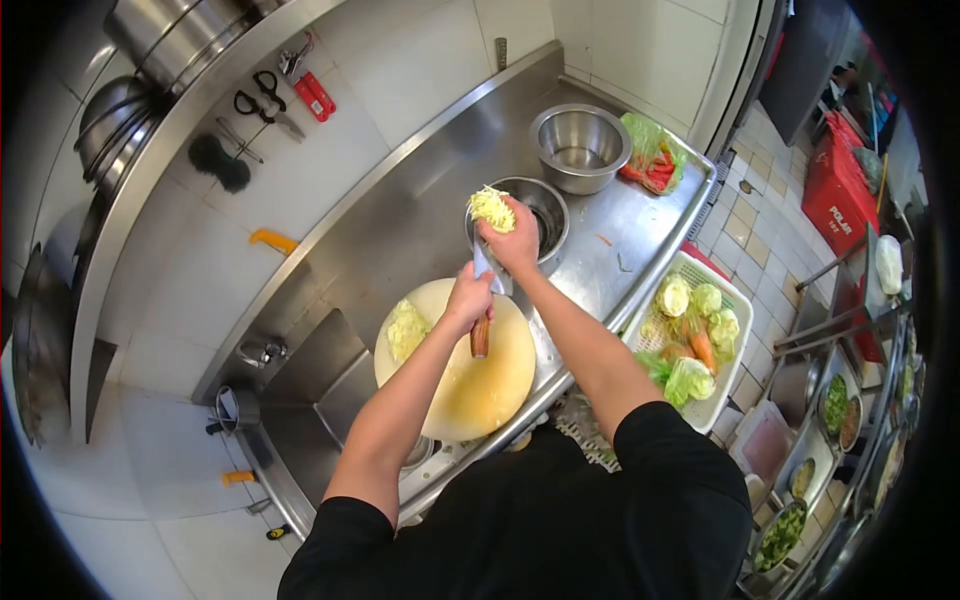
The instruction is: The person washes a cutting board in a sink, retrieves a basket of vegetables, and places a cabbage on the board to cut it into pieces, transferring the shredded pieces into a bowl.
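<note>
My left hand [472,297] is closed on a knife [480,338] with a wooden handle, its blade pointing away from me. Shredded cabbage [491,208] is gathered in my right hand [514,240], above the near left side of a steel bowl [550,215]. The blade is close beside the cabbage; whether they touch is unclear. Below my hands lies a round yellowish chopping board [500,385], with more pale shredded cabbage [407,330] on its left part.
Behind stands a second steel bowl [581,148], beside a plastic bag of red peppers [652,165]. A white basket [735,375] of vegetables is at the right. The sink [330,375] lies left of the board; scissors [268,103] hang on the wall.
</note>
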The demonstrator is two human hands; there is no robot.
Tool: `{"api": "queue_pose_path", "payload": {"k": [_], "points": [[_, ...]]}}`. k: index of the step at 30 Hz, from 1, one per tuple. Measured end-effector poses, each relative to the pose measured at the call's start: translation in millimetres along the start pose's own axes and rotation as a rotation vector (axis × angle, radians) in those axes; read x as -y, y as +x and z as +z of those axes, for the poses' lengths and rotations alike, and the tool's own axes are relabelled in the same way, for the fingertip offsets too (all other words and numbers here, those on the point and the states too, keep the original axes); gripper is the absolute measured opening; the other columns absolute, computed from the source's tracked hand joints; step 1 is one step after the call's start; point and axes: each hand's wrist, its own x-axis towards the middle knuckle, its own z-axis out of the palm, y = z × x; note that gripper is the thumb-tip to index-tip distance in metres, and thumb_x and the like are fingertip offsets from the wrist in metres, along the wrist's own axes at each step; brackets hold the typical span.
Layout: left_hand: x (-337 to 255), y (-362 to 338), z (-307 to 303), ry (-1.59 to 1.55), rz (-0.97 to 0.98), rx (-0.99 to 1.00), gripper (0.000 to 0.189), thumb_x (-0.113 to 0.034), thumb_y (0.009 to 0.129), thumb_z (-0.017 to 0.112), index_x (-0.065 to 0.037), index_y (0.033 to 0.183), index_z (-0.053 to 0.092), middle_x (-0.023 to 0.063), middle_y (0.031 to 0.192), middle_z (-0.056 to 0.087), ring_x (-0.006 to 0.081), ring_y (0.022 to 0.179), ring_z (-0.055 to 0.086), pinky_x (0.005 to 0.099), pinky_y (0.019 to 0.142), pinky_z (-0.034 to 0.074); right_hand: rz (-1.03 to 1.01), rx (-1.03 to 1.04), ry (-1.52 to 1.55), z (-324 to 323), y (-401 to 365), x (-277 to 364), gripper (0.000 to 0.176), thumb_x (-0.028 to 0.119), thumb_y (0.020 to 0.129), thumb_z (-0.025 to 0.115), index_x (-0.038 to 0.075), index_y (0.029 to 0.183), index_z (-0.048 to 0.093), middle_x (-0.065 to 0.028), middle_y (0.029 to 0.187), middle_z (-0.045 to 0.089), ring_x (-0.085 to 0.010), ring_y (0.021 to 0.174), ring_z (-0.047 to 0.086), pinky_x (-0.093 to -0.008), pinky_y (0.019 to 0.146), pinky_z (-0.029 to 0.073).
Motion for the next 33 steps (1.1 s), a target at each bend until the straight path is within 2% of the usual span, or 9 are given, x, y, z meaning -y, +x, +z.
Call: {"api": "queue_pose_path", "payload": {"k": [3,7,11,14,17,20,24,28,33], "points": [[-6.3,37.8,5.1,0.021,-0.155,-0.024,0.017,-0.014,0.105,0.049,-0.008,0.120,0.043,0.0072,0.065,0.049,0.0204,0.043,0.050,0.0410,0.038,0.046,0.157,0.210,-0.062,3.2,24.6,-44.7,0.070,0.043,0.073,0.085,0.007,0.130,0.065,-0.0191,0.130,0.065,-0.0390,0.124,0.058,-0.0472,0.108,0.045],[-2.3,43.3,-12.8,0.101,-0.249,-0.113,0.017,-0.015,0.105,0.048,-0.009,0.121,0.044,0.0068,0.066,0.050,0.0194,0.044,0.049,0.0406,0.038,0.046,-0.040,0.028,-0.456,10.3,22.4,-105.1,0.068,0.055,0.085,0.072,0.002,0.128,0.065,-0.0239,0.129,0.063,-0.0396,0.126,0.056,-0.0524,0.113,0.037],[-13.0,20.4,-30.3,0.033,-0.262,-0.129,0.012,-0.015,0.106,0.046,-0.008,0.116,0.046,0.0073,0.066,0.050,0.0184,0.043,0.048,0.0382,0.037,0.044,0.061,0.608,-0.513,-28.6,7.1,-71.5,0.043,0.040,0.099,0.056,0.002,0.113,0.071,-0.0222,0.117,0.069,-0.0386,0.112,0.063,-0.0493,0.106,0.043],[-17.7,20.6,-34.4,0.002,-0.271,-0.105,0.014,-0.017,0.107,0.047,-0.008,0.117,0.047,0.0063,0.066,0.051,0.0170,0.043,0.047,0.0372,0.037,0.044,0.042,0.777,-0.583,-37.2,-25.3,-80.2,0.040,0.039,0.098,0.058,0.002,0.096,0.074,-0.0219,0.101,0.071,-0.0399,0.097,0.067,-0.0511,0.093,0.049],[-29.4,17.2,-28.0,0.015,-0.250,-0.055,0.015,-0.017,0.106,0.048,-0.008,0.119,0.048,0.0054,0.065,0.051,0.0162,0.043,0.047,0.0369,0.038,0.044,0.408,0.864,-0.484,-58.5,-31.3,-61.7,0.035,0.033,0.098,0.059,0.001,0.098,0.072,-0.0222,0.097,0.071,-0.0405,0.092,0.067,-0.0505,0.090,0.051],[-31.2,17.6,-17.3,0.004,-0.278,0.004,0.022,-0.011,0.103,0.048,-0.009,0.125,0.047,0.0053,0.064,0.051,0.0160,0.043,0.048,0.0351,0.038,0.046,0.192,0.336,-0.224,-64.4,-42.8,-66.5,0.034,0.032,0.097,0.061,0.001,0.110,0.068,-0.0200,0.104,0.072,-0.0402,0.100,0.067,-0.0482,0.094,0.050],[-10.5,26.1,2.0,0.011,-0.272,0.113,0.032,-0.004,0.095,0.050,-0.007,0.127,0.046,0.0051,0.065,0.052,0.0155,0.043,0.049,0.0345,0.039,0.046,-0.073,0.304,-0.143,-60.5,-25.8,-17.1,0.053,0.031,0.097,0.062,0.001,0.140,0.052,-0.0269,0.144,0.051,-0.0451,0.138,0.044,-0.0553,0.114,0.035],[-8.9,-5.1,21.1,0.186,-0.205,0.200,0.028,-0.010,0.100,0.056,-0.004,0.126,0.049,0.0036,0.067,0.053,0.0125,0.045,0.048,0.0313,0.040,0.044,0.047,0.198,-0.420,-28.8,-33.8,-66.4,0.065,0.033,0.100,0.055,0.001,0.153,0.038,-0.0284,0.159,0.035,-0.0483,0.151,0.026,-0.0676,0.120,0.017],[21.2,-71.4,-19.7,0.064,-0.235,0.181,0.028,-0.026,0.110,0.053,-0.007,0.131,0.051,0.0015,0.068,0.051,0.0115,0.045,0.046,0.0300,0.040,0.043,0.048,0.085,-0.671,-57.8,-18.7,-108.6,0.065,0.016,0.090,0.066,-0.003,0.147,0.042,-0.0260,0.153,0.043,-0.0466,0.144,0.035,-0.0603,0.117,0.028]]}}
